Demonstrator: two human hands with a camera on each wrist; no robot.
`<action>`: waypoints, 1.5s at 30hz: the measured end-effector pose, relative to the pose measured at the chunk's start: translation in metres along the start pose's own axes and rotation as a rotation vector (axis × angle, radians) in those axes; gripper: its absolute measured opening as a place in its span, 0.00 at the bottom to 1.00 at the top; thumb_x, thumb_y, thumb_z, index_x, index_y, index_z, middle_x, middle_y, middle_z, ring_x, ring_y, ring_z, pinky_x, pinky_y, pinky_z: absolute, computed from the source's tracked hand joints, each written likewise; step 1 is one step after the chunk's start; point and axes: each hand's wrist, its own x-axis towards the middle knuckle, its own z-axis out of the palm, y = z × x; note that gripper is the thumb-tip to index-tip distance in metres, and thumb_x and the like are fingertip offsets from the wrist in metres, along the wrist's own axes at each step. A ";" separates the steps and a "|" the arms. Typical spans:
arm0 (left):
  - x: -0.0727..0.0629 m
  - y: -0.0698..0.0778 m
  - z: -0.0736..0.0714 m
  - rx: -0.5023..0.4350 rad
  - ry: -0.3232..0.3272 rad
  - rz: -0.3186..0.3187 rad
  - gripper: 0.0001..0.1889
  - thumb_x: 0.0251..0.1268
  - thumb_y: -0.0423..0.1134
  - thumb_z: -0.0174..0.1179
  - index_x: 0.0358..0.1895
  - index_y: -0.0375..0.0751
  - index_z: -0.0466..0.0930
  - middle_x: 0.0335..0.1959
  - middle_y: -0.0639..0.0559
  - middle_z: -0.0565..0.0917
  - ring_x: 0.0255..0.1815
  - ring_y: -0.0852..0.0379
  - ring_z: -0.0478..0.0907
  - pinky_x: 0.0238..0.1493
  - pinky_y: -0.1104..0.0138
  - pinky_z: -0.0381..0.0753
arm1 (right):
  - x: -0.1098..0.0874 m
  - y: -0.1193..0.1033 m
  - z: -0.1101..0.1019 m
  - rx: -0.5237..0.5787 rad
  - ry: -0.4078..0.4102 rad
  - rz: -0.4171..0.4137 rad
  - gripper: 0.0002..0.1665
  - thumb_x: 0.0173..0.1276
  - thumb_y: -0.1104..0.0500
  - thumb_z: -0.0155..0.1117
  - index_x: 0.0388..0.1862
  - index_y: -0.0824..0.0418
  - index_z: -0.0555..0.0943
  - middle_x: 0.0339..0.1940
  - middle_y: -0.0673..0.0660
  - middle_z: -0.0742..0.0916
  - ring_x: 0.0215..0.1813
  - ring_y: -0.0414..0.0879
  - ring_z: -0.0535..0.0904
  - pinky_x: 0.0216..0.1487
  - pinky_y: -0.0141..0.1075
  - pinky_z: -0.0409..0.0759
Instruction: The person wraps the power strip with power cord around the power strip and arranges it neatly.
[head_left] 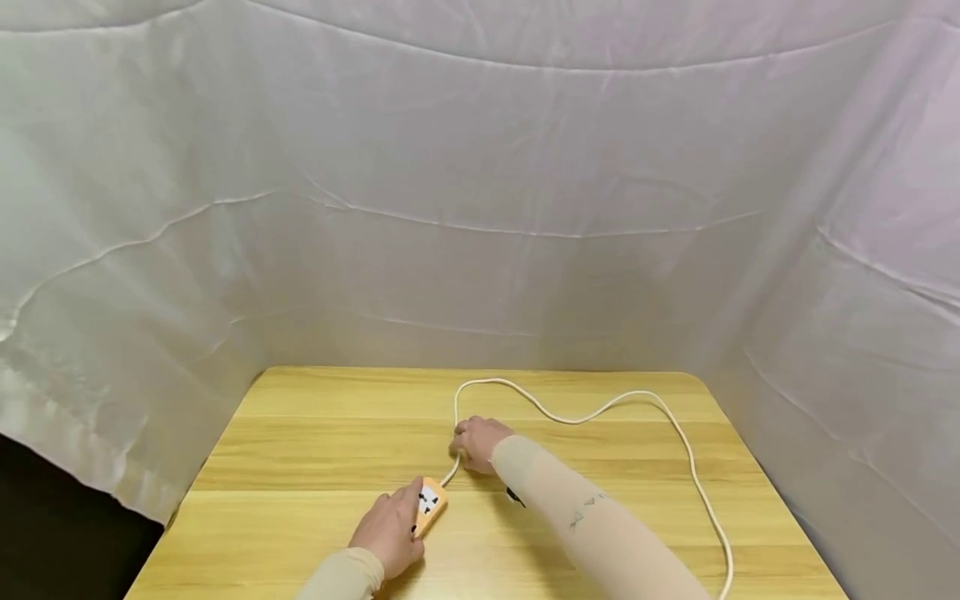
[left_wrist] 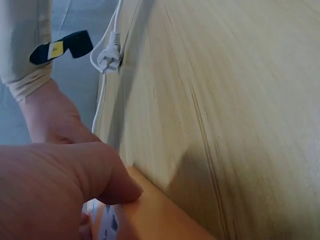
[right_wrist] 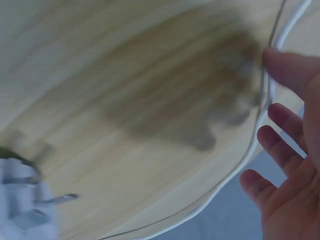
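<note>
An orange power strip (head_left: 431, 521) with white sockets lies on the table, and my left hand (head_left: 390, 529) grips it across the body. In the left wrist view the thumb (left_wrist: 117, 180) presses along the strip's orange side (left_wrist: 157, 215). My right hand (head_left: 480, 446) is at the white cord (head_left: 459, 408), just beyond the strip's far end. Seen from the right wrist, its fingers (right_wrist: 282, 150) are spread and loosely bent, with fingertips against or close beside the cord (right_wrist: 235, 172). A white plug (left_wrist: 109, 57) with metal prongs appears beyond the right hand in the left wrist view.
The cord loops across the back of the wooden table (head_left: 322, 450) and down its right side to the front edge. Grey-white cloth (head_left: 525, 275) hangs around the back and sides. A black device (left_wrist: 62, 47) is strapped on the right forearm.
</note>
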 end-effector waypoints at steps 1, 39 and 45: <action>0.000 0.000 0.000 0.005 0.004 0.013 0.44 0.41 0.34 0.72 0.67 0.31 0.64 0.57 0.38 0.78 0.49 0.38 0.76 0.53 0.48 0.75 | -0.001 0.001 0.002 -0.010 0.007 -0.008 0.16 0.65 0.51 0.66 0.53 0.38 0.82 0.63 0.48 0.77 0.62 0.46 0.72 0.58 0.41 0.75; 0.006 -0.008 -0.020 -0.084 0.273 0.095 0.32 0.42 0.50 0.76 0.54 0.43 0.77 0.45 0.53 0.83 0.38 0.61 0.78 0.37 0.65 0.78 | -0.087 0.070 -0.015 0.266 0.367 -0.115 0.04 0.69 0.57 0.62 0.40 0.53 0.82 0.37 0.46 0.84 0.39 0.40 0.80 0.41 0.37 0.80; 0.018 0.018 -0.031 -0.107 0.414 0.124 0.33 0.42 0.56 0.75 0.52 0.43 0.79 0.41 0.55 0.84 0.35 0.64 0.77 0.34 0.69 0.76 | -0.104 0.085 -0.022 0.509 0.327 0.072 0.08 0.73 0.53 0.55 0.44 0.51 0.81 0.38 0.46 0.85 0.27 0.38 0.71 0.35 0.39 0.74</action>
